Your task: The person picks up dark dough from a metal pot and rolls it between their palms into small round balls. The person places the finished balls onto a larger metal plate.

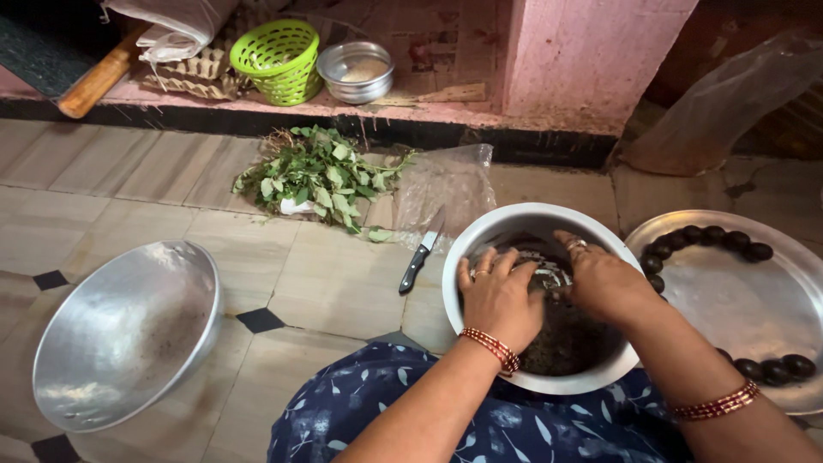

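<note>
Now, per item:
Steel bowl [480,236]: lower centre-right of frame, round so no long axis; mouth faces up, tilted slightly toward the viewer. Holds a dark crumbly mix [570,339].
Left hand [499,298]: inside bowl, palm down, fingers curled loosely onto the mix near the bowl's centre; can't tell if anything is pinched.
Right hand [604,283]: also in bowl, over its right half, fingers bent down into the mix, tips hidden; grip can't tell.
Steel plate [737,300]: right edge of frame, just beside bowl rim, cut off by frame. Dark balls [707,238] sit in an arc along its rim.
Knife [422,250]: left of bowl, near it, flat on floor; long axis diagonal, blade tip to upper right, black handle to lower left.
Big steel pan [129,334]: lower left, well apart from bowl.
Leafy greens [317,176]: upper centre, w/ clear plastic bag [446,184] beside.
Open room: bare tile floor [300,283] btw pan and bowl.
Edges: raised step [480,107] across top carries green basket [276,60] and small steel dish [355,72].
</note>
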